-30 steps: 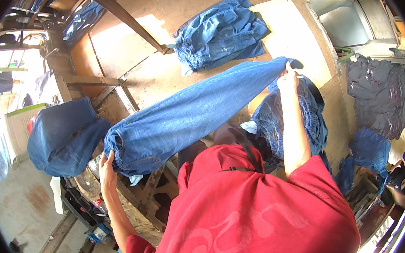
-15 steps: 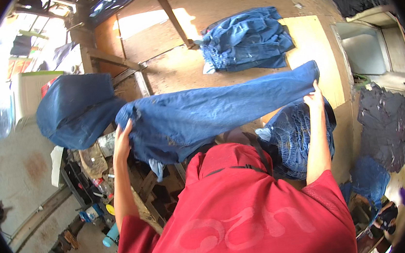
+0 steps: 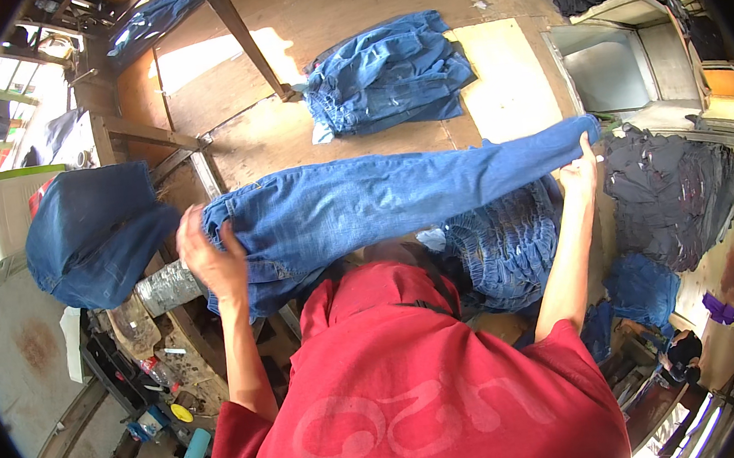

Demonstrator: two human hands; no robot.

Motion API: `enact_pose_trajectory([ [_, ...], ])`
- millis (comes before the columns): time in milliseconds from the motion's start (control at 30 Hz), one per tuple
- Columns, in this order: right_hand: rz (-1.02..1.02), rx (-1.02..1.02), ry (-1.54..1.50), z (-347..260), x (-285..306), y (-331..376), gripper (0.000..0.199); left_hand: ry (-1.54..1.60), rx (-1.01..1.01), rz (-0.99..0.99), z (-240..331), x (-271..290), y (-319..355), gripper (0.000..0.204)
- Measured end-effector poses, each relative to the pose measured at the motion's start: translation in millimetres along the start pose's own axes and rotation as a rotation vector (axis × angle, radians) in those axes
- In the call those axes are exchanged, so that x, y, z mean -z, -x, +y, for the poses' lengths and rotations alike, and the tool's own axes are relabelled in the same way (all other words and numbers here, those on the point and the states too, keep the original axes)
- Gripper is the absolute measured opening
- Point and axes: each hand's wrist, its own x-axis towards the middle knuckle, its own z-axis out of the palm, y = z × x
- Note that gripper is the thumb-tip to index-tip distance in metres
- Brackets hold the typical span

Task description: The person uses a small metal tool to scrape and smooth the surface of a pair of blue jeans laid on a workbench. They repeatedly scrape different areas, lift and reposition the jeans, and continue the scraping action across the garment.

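We work over a big wooden table (image 3: pixel 347 19) that fills the view from 10 to 2 o'clock. Across its near side, at the centre, we hold a pair of blue jeans (image 3: pixel 382 201) stretched flat in the air, the waist end at 9 o'clock and the leg end at 3 o'clock. At 9 o'clock a darker blue garment (image 3: pixel 89 234) hangs over the table edge, just beside the waist. At 3 o'clock lies a heap of dark grey clothes (image 3: pixel 673 191), and at 12 o'clock a stack of folded jeans (image 3: pixel 387 72) rests on the table, well apart from our pair. Under the leg, near 4 o'clock, a pile of crumpled blue denim (image 3: pixel 502 251) waits. Our left hand (image 3: pixel 211 257) is closed around the waist, fingers wrapped over the cloth. Our right hand (image 3: pixel 581 171) pinches the hem of the leg, closed on it. We judge the work partly done: some pieces are already folded, this pair is only spread and not yet folded, and the pile below is untouched.
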Motion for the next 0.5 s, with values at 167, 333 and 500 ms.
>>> enact_pose_trajectory([
  [167, 0.013, 0.206, 0.113, -27, -52, 35, 0.024, -0.328, -0.020, -0.355, -12, -37, 0, 0.047],
  [333, -0.001, 0.290, 0.089, -26, -72, 33, 0.035, -0.358, 0.039, -0.363, -65, -49, -5, 0.043],
  [500, 0.050, 0.369, 0.149, -41, -69, 41, 0.048, -0.260, 0.000, -0.004, -4, -44, -18, 0.038],
])
